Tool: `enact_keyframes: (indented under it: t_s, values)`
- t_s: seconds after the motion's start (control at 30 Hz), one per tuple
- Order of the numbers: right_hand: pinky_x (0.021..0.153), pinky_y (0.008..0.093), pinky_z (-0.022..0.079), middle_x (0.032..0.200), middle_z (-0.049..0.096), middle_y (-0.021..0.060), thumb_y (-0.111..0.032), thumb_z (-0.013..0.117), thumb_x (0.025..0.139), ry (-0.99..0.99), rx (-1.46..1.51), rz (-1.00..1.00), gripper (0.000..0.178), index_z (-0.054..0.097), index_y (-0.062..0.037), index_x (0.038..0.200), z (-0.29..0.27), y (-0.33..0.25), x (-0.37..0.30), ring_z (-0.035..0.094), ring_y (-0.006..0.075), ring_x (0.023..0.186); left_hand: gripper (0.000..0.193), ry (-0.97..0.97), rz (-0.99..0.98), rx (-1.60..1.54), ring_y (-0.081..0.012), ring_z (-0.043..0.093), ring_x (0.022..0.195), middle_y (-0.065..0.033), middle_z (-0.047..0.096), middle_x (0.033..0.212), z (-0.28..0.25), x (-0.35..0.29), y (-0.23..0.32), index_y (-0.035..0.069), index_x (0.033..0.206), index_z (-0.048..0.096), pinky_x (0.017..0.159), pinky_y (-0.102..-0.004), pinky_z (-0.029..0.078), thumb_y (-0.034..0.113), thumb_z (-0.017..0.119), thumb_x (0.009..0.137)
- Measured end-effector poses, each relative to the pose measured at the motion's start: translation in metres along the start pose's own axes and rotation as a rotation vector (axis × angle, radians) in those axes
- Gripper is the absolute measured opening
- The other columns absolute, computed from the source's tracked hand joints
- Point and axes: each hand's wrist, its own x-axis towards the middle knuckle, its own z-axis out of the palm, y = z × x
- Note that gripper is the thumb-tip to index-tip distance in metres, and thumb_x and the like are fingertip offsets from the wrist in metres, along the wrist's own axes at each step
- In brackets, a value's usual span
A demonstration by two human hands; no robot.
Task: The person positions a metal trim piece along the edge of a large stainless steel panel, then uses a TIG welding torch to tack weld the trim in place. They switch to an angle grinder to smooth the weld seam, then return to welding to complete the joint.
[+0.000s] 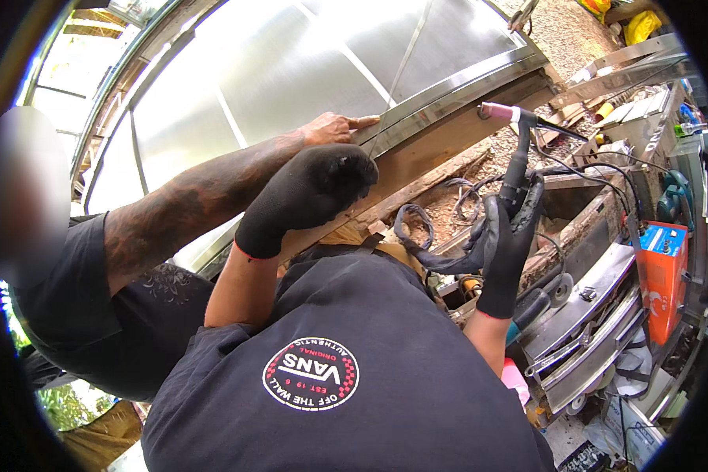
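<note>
My right hand [515, 236], in a black glove, grips a TIG welding torch [517, 169] with a pink nozzle that points left. My left hand [311, 189], also gloved in black, is closed at the near edge of a large metal-framed panel [291, 71]. From its fingers a long thin metal rod [401, 75] runs up across the panel. Beside it, a co-worker's bare hand [330, 130] points a finger at the panel's frame [456, 86], close to the rod. The torch nozzle is apart from the frame.
A wooden beam [448, 149] lies along the panel's near edge. Dark cable [417, 228] loops below the torch. At the right are an orange machine [663, 279], curved metal strips [590, 315] and an angle grinder [539, 303]. The co-worker's arm [197, 185] reaches in from the left.
</note>
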Motion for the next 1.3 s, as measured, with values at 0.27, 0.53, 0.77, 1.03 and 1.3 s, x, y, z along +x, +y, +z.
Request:
enact_keyframes:
  t_s: [0.27, 0.53, 0.77, 1.03, 1.3]
  values:
    - [0.05, 0.0261, 0.047, 0.104, 0.056, 0.0061, -0.001, 0.063, 0.096, -0.04, -0.007, 0.085, 0.091, 0.007, -0.0137, 0.167, 0.015, 0.007, -0.009, 0.052, 0.0084, 0.06, 0.009, 0.231, 0.077, -0.025, -0.0099, 0.062, 0.082, -0.0041, 0.068, 0.087, -0.006, -0.017, 0.006, 0.001, 0.098, 0.069, 0.075, -0.0285, 0.053, -0.003, 0.069, 0.09]
    - [0.06, 0.0223, 0.047, 0.112, 0.057, 0.0045, 0.0, 0.062, 0.096, -0.009, -0.127, 0.138, 0.088, 0.01, -0.0106, 0.167, 0.02, 0.039, -0.04, 0.051, 0.0053, 0.073, 0.004, 0.074, 0.218, 0.009, -0.012, 0.065, 0.082, -0.0075, 0.071, 0.089, -0.001, -0.036, -0.001, -0.001, 0.095, 0.07, 0.074, -0.0289, 0.054, -0.002, 0.068, 0.092]
    - [0.058, 0.0242, 0.049, 0.117, 0.057, 0.0064, 0.001, 0.063, 0.096, -0.045, -0.158, 0.091, 0.088, 0.012, -0.012, 0.167, 0.048, 0.034, -0.073, 0.053, 0.0072, 0.071, 0.01, -0.016, 0.327, 0.018, -0.0225, 0.067, 0.078, -0.0113, 0.07, 0.091, 0.003, -0.074, -0.033, 0.001, 0.098, 0.071, 0.072, -0.0336, 0.054, 0.0, 0.072, 0.088]
    - [0.056, 0.0248, 0.049, 0.102, 0.062, 0.0076, -0.003, 0.07, 0.093, 0.028, -0.298, 0.087, 0.088, 0.017, -0.0046, 0.164, 0.052, 0.054, -0.086, 0.057, 0.0103, 0.067, 0.015, -0.18, 0.459, 0.347, -0.0316, 0.07, 0.086, -0.0089, 0.068, 0.093, 0.03, -0.077, -0.032, 0.012, 0.097, 0.069, 0.072, -0.045, 0.055, 0.009, 0.068, 0.082]
    - [0.05, 0.0253, 0.045, 0.097, 0.056, 0.0059, -0.007, 0.071, 0.092, -0.083, -0.244, 0.104, 0.087, 0.018, -0.004, 0.162, 0.076, 0.033, -0.095, 0.054, 0.0108, 0.061, 0.017, -0.203, 0.392, 0.359, -0.0329, 0.071, 0.087, -0.012, 0.069, 0.093, 0.042, -0.087, -0.041, 0.011, 0.098, 0.07, 0.072, -0.0456, 0.055, 0.008, 0.069, 0.082]
